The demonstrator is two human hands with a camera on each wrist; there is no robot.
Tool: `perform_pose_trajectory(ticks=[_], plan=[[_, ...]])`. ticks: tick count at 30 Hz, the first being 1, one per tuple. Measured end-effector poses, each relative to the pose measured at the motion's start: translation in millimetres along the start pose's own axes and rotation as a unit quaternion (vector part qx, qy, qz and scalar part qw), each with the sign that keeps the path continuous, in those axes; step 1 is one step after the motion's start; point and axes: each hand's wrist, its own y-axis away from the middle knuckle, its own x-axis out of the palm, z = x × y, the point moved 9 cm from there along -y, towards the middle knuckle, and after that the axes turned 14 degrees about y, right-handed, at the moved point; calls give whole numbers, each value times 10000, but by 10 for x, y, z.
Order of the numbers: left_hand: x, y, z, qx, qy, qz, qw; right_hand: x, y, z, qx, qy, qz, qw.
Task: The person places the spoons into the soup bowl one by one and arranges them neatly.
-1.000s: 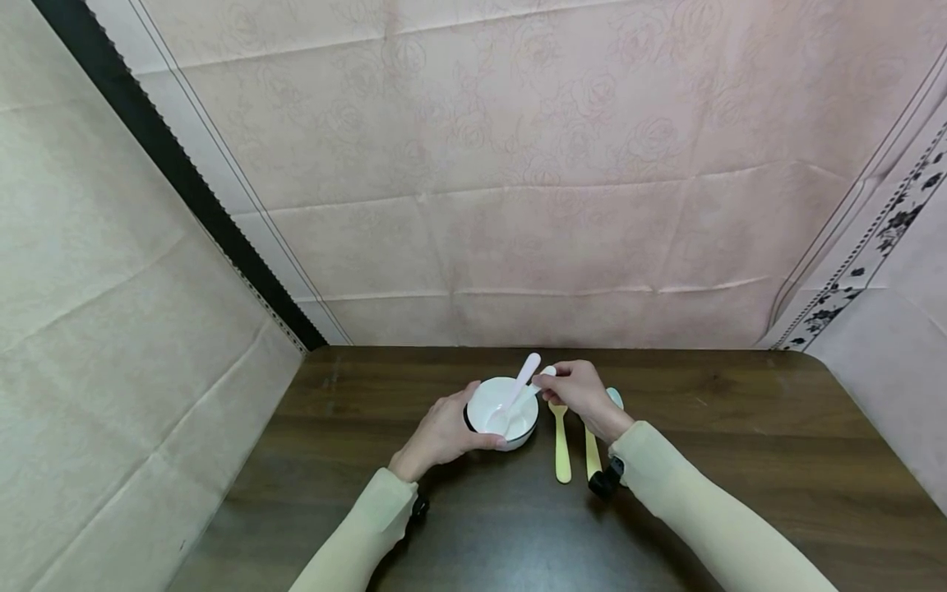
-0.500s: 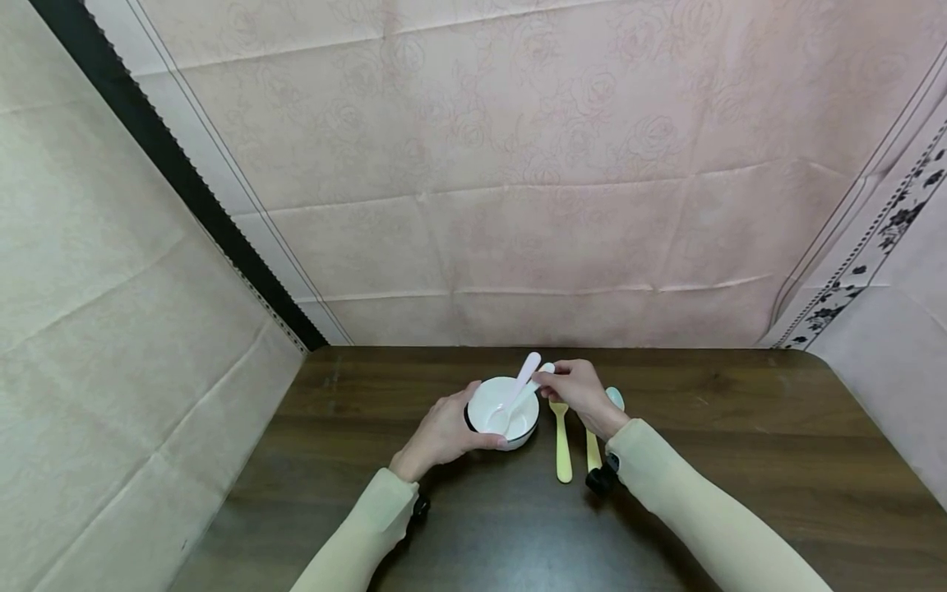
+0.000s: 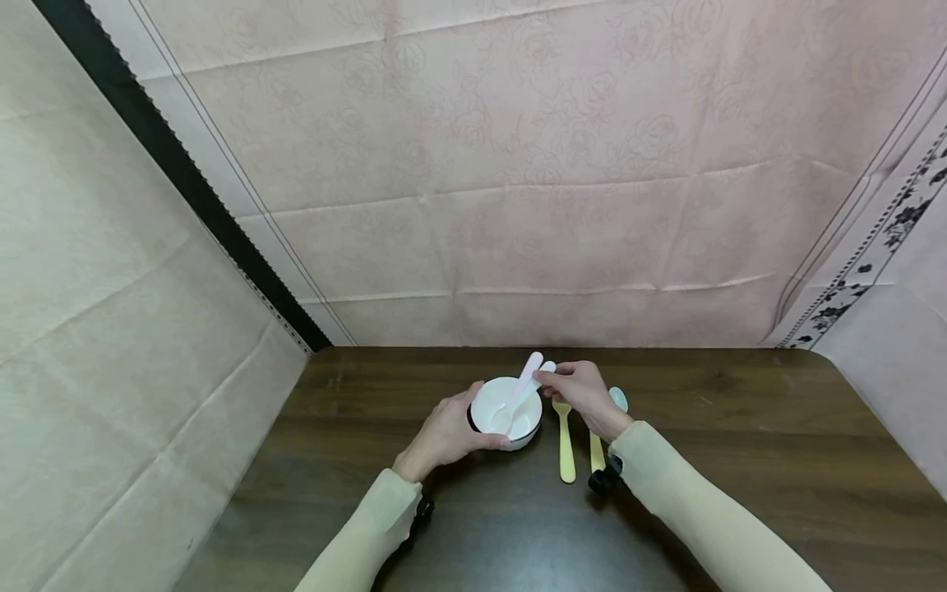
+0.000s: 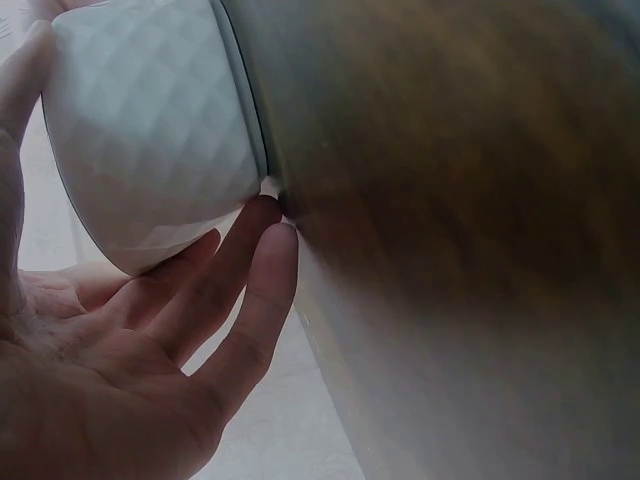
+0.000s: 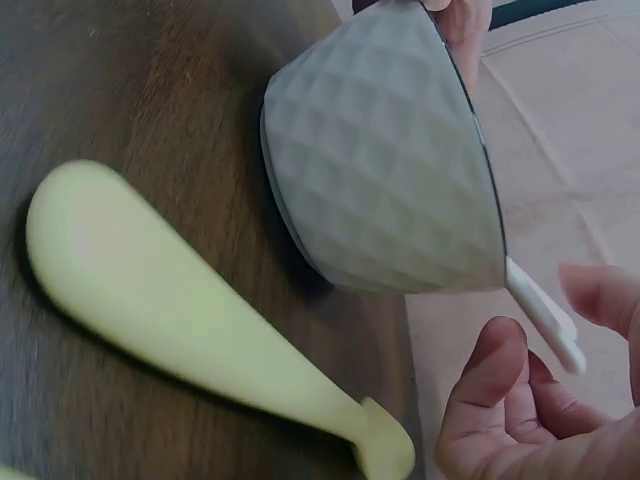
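Observation:
A white bowl (image 3: 482, 404) with a dark rim and diamond-patterned outer wall stands on the table. My left hand (image 3: 444, 429) holds its left side, thumb at the near rim; in the left wrist view its fingers (image 4: 262, 290) reach round below. A pale pink spoon (image 3: 529, 367) and a white spoon (image 3: 548, 367) lean in the bowl, handles over the far right rim. My right hand (image 3: 583, 395) is at the white spoon's handle. The right wrist view shows the white handle (image 5: 548, 325) between thumb and fingers, with a gap to the thumb.
Right of the bowl lies a yellow utensil (image 3: 566, 456), handle toward me. Beside it a second yellow handle (image 3: 596, 450) is partly hidden under my right wrist, and a pale blue spoon end (image 3: 618, 399) shows beyond. A pink patterned cloth (image 3: 518, 247) hangs behind the table.
The white spoon's handle sits slightly higher than a second ago, closer to the pink one. Both hands stay nearly in place.

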Motion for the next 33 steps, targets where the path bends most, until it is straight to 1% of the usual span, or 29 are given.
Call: perform_pose_trajectory(ticks=[3,8,17,20,26,33], plan=[[-6,-3,-20,31,4,-30,10000,-90,69,20,-78,45,-112,9999],[-17,-4,-30,9,16,-49,10000,-225,220,22,-34,326,-232,9992],[-5,1,-17,18,-44,-46,10000,-349,452,28,-9,692,-294,9972],[4,2,-13,38,-35,-38,10000,-398,525,17,-61,750,-321,9966],[-7,2,-8,26,23,-57,10000,-496,643,-46,-70,865,-368,9955],[1,7,3,-27,36,-27,10000,-568,731,-175,-101,1034,-415,9937]])
